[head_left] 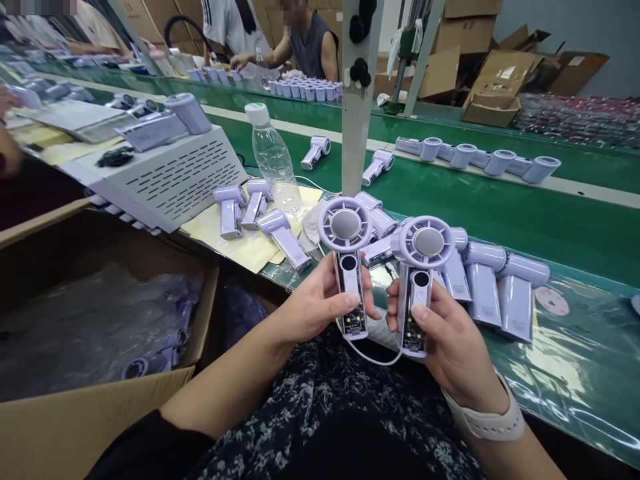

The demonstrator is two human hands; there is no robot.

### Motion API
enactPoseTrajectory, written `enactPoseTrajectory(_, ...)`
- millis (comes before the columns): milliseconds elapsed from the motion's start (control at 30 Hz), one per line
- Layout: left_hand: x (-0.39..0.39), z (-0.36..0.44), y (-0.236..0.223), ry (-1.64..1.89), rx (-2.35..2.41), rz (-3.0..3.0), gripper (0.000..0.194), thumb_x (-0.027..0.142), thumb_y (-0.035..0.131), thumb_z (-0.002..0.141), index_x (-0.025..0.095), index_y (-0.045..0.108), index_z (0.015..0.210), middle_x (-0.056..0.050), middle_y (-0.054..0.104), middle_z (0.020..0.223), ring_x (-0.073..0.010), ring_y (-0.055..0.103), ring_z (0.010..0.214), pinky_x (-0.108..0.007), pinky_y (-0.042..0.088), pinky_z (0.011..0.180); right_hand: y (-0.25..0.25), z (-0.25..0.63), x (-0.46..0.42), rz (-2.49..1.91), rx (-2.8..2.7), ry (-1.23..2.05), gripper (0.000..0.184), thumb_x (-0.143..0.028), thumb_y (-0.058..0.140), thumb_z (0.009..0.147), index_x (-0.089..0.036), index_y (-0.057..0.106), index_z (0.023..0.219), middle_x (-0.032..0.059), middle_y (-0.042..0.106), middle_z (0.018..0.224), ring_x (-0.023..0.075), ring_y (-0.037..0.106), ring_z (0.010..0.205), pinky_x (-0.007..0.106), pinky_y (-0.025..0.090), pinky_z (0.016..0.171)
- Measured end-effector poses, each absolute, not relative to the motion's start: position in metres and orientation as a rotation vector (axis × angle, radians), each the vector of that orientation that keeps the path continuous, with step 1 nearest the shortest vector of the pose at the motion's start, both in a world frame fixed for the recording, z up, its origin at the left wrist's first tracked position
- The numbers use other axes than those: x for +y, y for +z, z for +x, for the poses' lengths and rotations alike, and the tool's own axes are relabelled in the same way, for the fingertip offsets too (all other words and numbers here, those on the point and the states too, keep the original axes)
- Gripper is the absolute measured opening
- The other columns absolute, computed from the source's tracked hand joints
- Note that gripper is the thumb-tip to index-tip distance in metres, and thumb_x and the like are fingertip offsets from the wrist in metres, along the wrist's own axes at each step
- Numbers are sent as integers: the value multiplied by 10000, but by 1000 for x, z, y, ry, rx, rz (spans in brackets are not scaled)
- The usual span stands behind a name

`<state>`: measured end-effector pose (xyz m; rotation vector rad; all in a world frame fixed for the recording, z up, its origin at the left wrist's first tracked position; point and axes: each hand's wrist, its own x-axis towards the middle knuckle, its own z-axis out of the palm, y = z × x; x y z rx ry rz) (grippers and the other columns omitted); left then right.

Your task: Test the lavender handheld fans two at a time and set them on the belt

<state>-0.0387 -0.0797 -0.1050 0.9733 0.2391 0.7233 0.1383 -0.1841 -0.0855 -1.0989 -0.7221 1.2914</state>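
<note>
My left hand (325,297) is wrapped round a lavender handheld fan (345,225), its thumb on the handle's front panel. My right hand (447,323) grips a second lavender handheld fan (427,241), thumb likewise on the front. Both fans are upright, side by side, round grilles facing me; dark panels with small yellow parts show low on the handles. A white cable (375,361) loops beneath them. Behind my right hand, several more fans (483,283) lie in a row on the bench. Others (285,241) rest on yellow paper to the left of my hands.
A clear bottle (275,157) stands beside a vented metal box (180,177). At lower left is a cardboard box (95,427) holding plastic wrap and fans. A grey post (356,113) rises ahead. More fans line the green conveyor (575,213). People (310,50) work across it.
</note>
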Motion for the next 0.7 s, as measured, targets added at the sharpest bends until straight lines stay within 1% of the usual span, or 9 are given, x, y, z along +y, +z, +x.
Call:
enactPoseTrajectory(133, -80, -41, -105, 744, 228, 938, 433, 290, 812, 845, 210, 562, 1190, -4, 628, 969, -152, 708, 745, -293, 612, 684, -84, 138, -184, -1027, -734, 1346, 328, -444, 854, 843, -228, 751, 1067, 30, 701, 873, 160, 635, 702, 281, 533, 658)
enactPoseTrajectory(267, -79, -44, -104, 707, 136, 933, 445, 283, 779, 874, 214, 547, 1248, 2, 621, 995, -157, 717, 767, -351, 643, 742, -83, 139, -186, -1025, -774, 1343, 304, -423, 847, 862, -230, 760, 1080, 29, 708, 866, 162, 646, 719, 282, 530, 680)
enactPoseTrajectory(300, -79, -44, -104, 702, 130, 942, 440, 272, 774, 877, 215, 545, 1249, 2, 622, 1000, -155, 719, 770, -350, 644, 748, -83, 140, -186, -1031, -772, 1348, 305, -416, 848, 861, -230, 758, 1085, 29, 708, 861, 164, 644, 719, 282, 530, 674)
enactPoseTrajectory(400, -78, -40, -109, 712, 168, 949, 412, 256, 783, 865, 211, 549, 1201, 8, 628, 979, -146, 718, 761, -322, 637, 731, -87, 140, -185, -1053, -755, 1333, 306, -401, 847, 856, -232, 751, 1092, 22, 698, 837, 160, 626, 701, 272, 524, 643)
enactPoseTrajectory(500, -75, -33, -117, 746, 237, 876, 417, 314, 796, 839, 204, 545, 1154, 18, 631, 918, -139, 697, 691, -315, 630, 674, -93, 140, -184, -1086, -738, 1294, 289, -438, 803, 883, -229, 749, 1074, 34, 705, 878, 166, 625, 685, 283, 528, 616)
enactPoseTrajectory(600, -73, -29, -121, 791, 303, 788, 412, 317, 797, 814, 203, 536, 1112, 29, 628, 863, -126, 665, 637, -293, 610, 619, -99, 139, -186, -1135, -729, 1238, 256, -455, 763, 916, -226, 745, 1030, 39, 709, 902, 161, 617, 648, 296, 529, 603)
enactPoseTrajectory(700, -75, -30, -120, 746, 230, 780, 394, 340, 784, 836, 207, 543, 1119, 27, 622, 872, -136, 663, 640, -330, 629, 622, -100, 139, -189, -1122, -747, 1281, 267, -465, 739, 932, -223, 738, 1046, 43, 707, 896, 164, 615, 627, 296, 519, 575)
